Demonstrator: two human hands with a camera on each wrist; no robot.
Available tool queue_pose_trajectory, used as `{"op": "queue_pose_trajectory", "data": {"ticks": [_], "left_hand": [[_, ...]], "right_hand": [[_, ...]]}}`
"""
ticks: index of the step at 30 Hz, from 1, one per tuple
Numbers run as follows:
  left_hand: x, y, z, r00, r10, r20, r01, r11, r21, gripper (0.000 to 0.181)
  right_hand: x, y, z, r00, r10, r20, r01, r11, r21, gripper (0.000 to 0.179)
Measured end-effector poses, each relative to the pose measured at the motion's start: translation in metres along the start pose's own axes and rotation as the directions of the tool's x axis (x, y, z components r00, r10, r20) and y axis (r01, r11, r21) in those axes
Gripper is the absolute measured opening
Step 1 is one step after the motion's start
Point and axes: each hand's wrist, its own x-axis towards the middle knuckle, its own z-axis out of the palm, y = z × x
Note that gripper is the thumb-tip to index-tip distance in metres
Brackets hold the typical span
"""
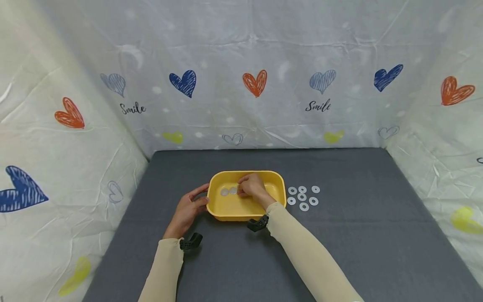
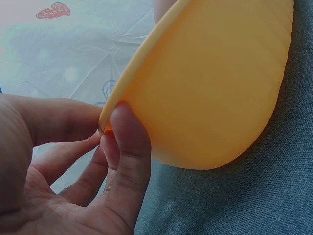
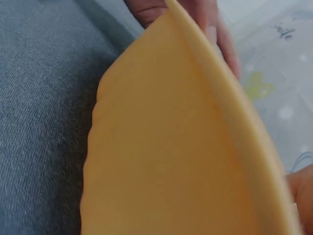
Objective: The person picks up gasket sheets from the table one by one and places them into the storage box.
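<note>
head view: left fingers (image 1: 198,191) pinch tray (image 1: 230,207) containing discs (image 1: 224,192); right fingers (image 1: 245,178) inside, hold unclear.

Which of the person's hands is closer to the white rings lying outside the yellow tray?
The right hand: it reaches into the yellow tray, left of the white rings. The left hand grips the tray's left end, farther from them.

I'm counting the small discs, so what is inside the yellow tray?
Inside the yellow tray, two pale discs show side by side, with the right hand beside them. Whatever lies beneath that hand is covered, so I cannot tell if more discs are there.
</note>
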Motion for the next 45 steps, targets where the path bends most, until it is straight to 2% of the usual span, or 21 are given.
{"op": "queue_pose_trajectory", "data": {"ticks": [4,10,18,23,28,37,45], "left_hand": [[0.000,-0.002,0.001,1.000,-0.003,0.007,0.003,1.000,-0.004,0.056],[0.000,-0.001,0.000,1.000,-0.002,-0.010,0.002,1.000,0.017,0.056],[0.003,-0.001,0.002,1.000,-0.006,-0.015,0.006,1.000,0.006,0.056],[0.003,-0.002,0.003,1.000,0.003,-0.004,-0.003,1.000,-0.005,0.057],[0.003,-0.004,0.002,1.000,0.013,-0.001,-0.013,1.000,-0.004,0.057],[0.004,-0.005,0.001,1.000,0.020,0.002,-0.020,1.000,-0.002,0.057],[0.004,-0.006,0.002,1.000,0.007,-0.014,-0.007,1.000,-0.011,0.055]], "right_hand": [[-0.008,-0.001,-0.008,0.999,-0.041,0.030,0.042,0.999,-0.026,0.026],[-0.025,-0.007,-0.020,0.988,-0.121,0.097,0.119,0.992,0.028,0.034],[-0.043,-0.010,-0.036,0.971,-0.194,0.136,0.190,0.981,0.046,0.031],[-0.054,-0.012,-0.047,0.962,-0.243,0.127,0.236,0.969,0.067,0.026],[-0.065,-0.013,-0.056,0.943,-0.308,0.122,0.301,0.951,0.075,0.027],[-0.077,-0.011,-0.077,0.930,-0.362,0.056,0.364,0.931,-0.034,0.024],[-0.080,-0.004,-0.103,0.932,-0.362,-0.003,0.359,0.924,-0.136,0.024]]}}
